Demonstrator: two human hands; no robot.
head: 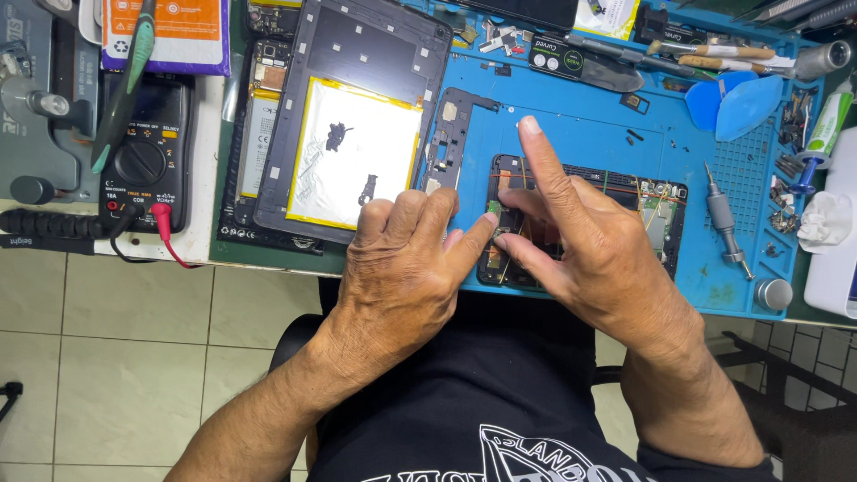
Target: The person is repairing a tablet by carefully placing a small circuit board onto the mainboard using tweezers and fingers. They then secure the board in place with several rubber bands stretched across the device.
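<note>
Leftmost, at the frame's left edge on the counter [201, 178], lay a black multimeter [143, 152]. Right of it, upper centre, sat an opened tablet [357, 116] with pale battery. Centre frame, left hand [402, 259], fingers [473, 236] curled, thumb tip touched a small opened phone [661, 214] on the blue mat [580, 125]. Beside it, right hand [589, 241], fingers spread apart, pressed down on that phone. Far right stood a screwdriver [725, 223].
</note>
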